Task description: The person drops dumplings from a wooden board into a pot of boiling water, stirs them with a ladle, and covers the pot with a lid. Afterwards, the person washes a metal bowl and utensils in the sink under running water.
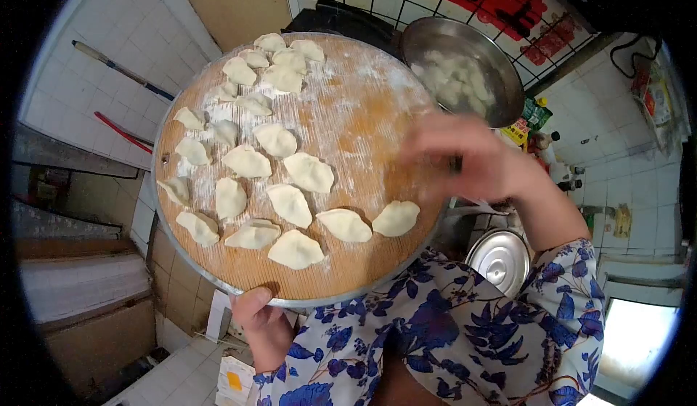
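Observation:
A round wooden board [356,115], dusted with flour, carries several pale folded dumplings [289,205] on its left and lower parts. My left hand [261,322] grips the board's lower rim, thumb on top and fingers underneath. Blurred by motion, my right hand [465,155] is over the board's right edge, near the metal pot; its fingers are smeared, and whether they hold anything cannot be made out. In the pot [508,75] at the upper right lie several more dumplings [454,79].
Beyond the board is a black stove [334,19]. A round metal lid [499,262] lies at the lower right, with bottles [563,173] and packets near the tiled wall. On the left a long-handled stick [120,68] leans by the wall.

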Motion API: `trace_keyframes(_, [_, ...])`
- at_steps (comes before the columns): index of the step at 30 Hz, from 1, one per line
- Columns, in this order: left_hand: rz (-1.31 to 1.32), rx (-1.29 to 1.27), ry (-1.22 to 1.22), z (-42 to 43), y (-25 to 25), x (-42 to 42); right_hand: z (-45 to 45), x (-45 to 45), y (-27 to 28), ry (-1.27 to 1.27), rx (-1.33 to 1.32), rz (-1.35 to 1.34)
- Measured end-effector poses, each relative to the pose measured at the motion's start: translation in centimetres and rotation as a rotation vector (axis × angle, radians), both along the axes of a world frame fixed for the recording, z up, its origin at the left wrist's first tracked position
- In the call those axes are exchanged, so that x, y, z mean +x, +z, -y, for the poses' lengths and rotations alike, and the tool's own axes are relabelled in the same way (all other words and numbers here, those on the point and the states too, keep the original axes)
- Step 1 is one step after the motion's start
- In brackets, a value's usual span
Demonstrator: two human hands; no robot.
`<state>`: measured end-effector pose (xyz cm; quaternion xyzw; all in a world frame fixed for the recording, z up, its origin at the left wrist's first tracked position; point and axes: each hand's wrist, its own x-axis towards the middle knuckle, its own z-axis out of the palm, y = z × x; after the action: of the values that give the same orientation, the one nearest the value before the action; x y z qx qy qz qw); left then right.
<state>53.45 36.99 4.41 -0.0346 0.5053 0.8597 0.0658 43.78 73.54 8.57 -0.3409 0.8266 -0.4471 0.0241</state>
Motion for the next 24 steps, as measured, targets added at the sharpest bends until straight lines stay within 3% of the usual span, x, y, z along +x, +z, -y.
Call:
trace_keyframes(1, [-0.045,0.025,-0.026,0.1,-0.3,-0.2,1.0,0.9,-0.3,0.104,0.011,-0.050])
trace_keyframes(5, [-0.075,0.064,-0.061,0.3,-0.3,0.0,3.5,2.4,-0.7,0.135,0.116,0.077])
trace_keyframes(8, [-0.078,0.065,-0.085,1.1,-0.1,0.2,4.3,3.1,-0.6,0.189,0.105,-0.002])
trace_keyframes(11, [-0.080,0.061,-0.100,1.7,-0.3,0.5,4.4,3.9,-0.6,0.179,0.030,0.142])
trace_keyframes(14, [-0.064,0.067,-0.091,2.0,-0.3,0.7,5.3,3.7,0.7,-0.029,-0.079,0.415])
trace_keyframes(17, [-0.050,0.042,-0.070,1.9,0.0,0.7,7.5,2.2,0.8,-0.043,-0.150,0.352])
trace_keyframes(20, [-0.065,0.041,-0.051,1.2,0.4,0.2,8.8,1.3,-0.3,0.023,-0.039,0.049])
trace_keyframes(24, [-0.068,0.028,-0.034,0.4,0.0,-0.8,8.8,-0.2,0.0,0.097,-0.022,0.050])
